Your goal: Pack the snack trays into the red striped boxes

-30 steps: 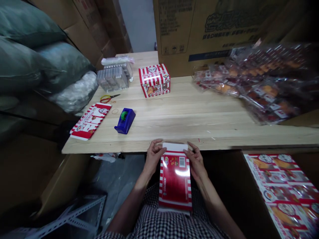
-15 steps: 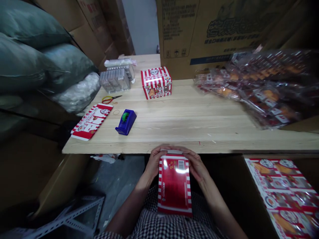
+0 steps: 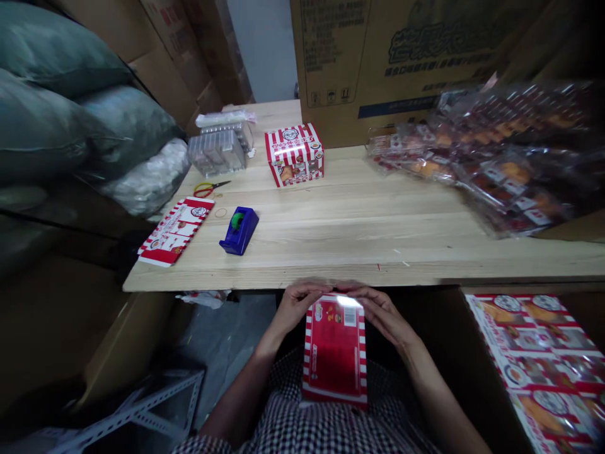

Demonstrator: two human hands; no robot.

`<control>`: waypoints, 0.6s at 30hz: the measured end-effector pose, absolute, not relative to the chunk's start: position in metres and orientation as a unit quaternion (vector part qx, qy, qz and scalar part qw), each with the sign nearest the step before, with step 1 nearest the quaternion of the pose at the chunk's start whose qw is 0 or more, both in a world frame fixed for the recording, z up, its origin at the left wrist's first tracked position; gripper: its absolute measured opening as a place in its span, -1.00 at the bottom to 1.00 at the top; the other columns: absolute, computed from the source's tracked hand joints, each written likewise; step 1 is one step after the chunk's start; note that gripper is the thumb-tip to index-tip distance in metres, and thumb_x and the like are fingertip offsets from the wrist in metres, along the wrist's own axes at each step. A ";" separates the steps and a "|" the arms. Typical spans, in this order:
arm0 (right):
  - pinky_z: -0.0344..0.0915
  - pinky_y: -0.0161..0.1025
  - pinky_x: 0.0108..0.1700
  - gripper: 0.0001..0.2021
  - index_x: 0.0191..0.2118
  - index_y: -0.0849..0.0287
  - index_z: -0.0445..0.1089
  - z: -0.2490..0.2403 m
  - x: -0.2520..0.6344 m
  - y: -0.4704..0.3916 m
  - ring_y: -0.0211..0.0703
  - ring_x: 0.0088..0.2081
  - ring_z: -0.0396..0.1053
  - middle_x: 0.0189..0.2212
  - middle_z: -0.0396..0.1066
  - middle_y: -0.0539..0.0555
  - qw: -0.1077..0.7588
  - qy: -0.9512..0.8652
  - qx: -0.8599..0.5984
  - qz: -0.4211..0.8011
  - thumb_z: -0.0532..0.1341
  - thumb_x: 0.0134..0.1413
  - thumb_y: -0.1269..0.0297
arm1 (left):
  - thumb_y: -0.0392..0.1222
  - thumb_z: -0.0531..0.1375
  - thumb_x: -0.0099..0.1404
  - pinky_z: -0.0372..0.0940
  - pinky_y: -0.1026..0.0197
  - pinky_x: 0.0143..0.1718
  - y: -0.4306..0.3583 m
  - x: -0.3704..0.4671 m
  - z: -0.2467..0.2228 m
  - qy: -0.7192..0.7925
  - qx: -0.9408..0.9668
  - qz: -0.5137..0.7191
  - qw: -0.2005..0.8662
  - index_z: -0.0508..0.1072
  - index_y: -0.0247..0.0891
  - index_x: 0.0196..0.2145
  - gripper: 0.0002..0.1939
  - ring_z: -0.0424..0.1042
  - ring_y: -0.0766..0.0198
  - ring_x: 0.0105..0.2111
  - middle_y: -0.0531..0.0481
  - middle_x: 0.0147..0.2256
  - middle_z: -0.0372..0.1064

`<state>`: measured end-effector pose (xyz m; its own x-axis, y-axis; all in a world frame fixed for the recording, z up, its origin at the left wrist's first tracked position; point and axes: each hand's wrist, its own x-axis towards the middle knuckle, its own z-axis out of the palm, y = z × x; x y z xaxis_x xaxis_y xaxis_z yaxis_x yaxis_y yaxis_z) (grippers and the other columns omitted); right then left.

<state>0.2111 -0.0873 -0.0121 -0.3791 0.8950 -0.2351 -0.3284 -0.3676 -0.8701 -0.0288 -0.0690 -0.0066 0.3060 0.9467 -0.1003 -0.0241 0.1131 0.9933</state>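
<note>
A red-and-white striped cardboard box [image 3: 334,350] rests against my lap below the table's front edge, its barcode side facing up. My left hand [image 3: 301,304] grips the upper left end, thumb lying along the top edge. On the other upper corner, my right hand [image 3: 382,310] holds the same end with its fingers bent over it. The far side of the box and some fingertips are hidden. Beyond the hands on the table stand a blue tape dispenser [image 3: 240,232] and a made-up striped box [image 3: 295,154].
Flat striped cartons [image 3: 176,232] and yellow-handled scissors [image 3: 208,188] lie on the table's left. Clear plastic cases [image 3: 217,151] stand behind them. Wrapped food-like packs [image 3: 510,170] heap at the right, before a large cardboard box [image 3: 340,69]. Printed cartons [image 3: 539,359] sit low at right.
Both hands have shifted along the box's upper end; the left thumb now lies across the top edge. The end flap seen earlier is no longer visible. The view has moved slightly.
</note>
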 end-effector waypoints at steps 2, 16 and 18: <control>0.31 -0.06 0.12 -0.83 -0.26 0.07 0.56 -0.008 0.212 -0.082 -0.01 0.05 0.46 -0.02 0.55 0.11 0.411 -0.381 -0.389 0.731 0.34 0.16 0.10 | -0.02 0.21 0.35 0.31 0.02 0.07 -0.063 -0.032 -0.002 0.415 0.533 0.379 0.633 0.65 -0.25 -0.21 -0.71 0.52 0.03 -0.03 -0.17 -0.10 0.58; 0.41 -0.16 -0.18 -0.72 -0.10 0.01 0.59 0.006 0.208 -0.065 -0.12 -0.30 0.55 -0.26 0.63 0.03 0.346 -0.425 -0.430 0.718 0.33 0.14 0.01 | 0.04 0.26 0.29 0.34 0.18 -0.35 -0.035 -0.034 0.018 0.442 0.545 0.266 0.661 0.64 -0.24 -0.22 -0.69 0.51 0.18 -0.38 -0.11 -0.32 0.58; 0.40 -0.17 -0.22 -0.72 -0.14 0.04 0.60 0.008 0.206 -0.065 -0.13 -0.33 0.54 -0.30 0.63 0.03 0.351 -0.434 -0.434 0.707 0.33 0.14 0.00 | 0.04 0.25 0.30 0.33 0.19 -0.38 -0.037 -0.032 0.017 0.445 0.561 0.278 0.641 0.65 -0.24 -0.25 -0.70 0.51 0.17 -0.39 -0.11 -0.34 0.58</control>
<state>0.2064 -0.0649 0.0077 -0.3764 0.8733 -0.3094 -0.1184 -0.3765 -0.9188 -0.0325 -0.0371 0.0165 0.4493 0.8552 -0.2583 0.1424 0.2169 0.9658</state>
